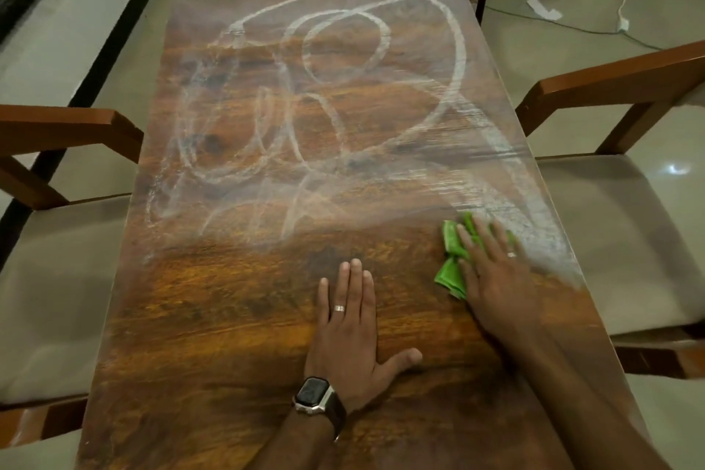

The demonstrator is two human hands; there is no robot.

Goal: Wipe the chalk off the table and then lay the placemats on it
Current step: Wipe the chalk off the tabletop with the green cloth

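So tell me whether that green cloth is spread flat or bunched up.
Bunched up. The green cloth shows folds and creases under the right hand, which presses it flat-fingered to the table.

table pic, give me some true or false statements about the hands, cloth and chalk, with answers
1. The right hand presses a green cloth on the table. True.
2. The left hand holds a placemat. False: it lies flat and bare on the wood, holding nothing.
3. Chalk still covers the far part of the table. True.
4. The cloth is at the table's left edge. False: it is near the right edge.
5. The left wrist wears a watch. True.
6. Placemats are already laid on the table. False: none show on it.
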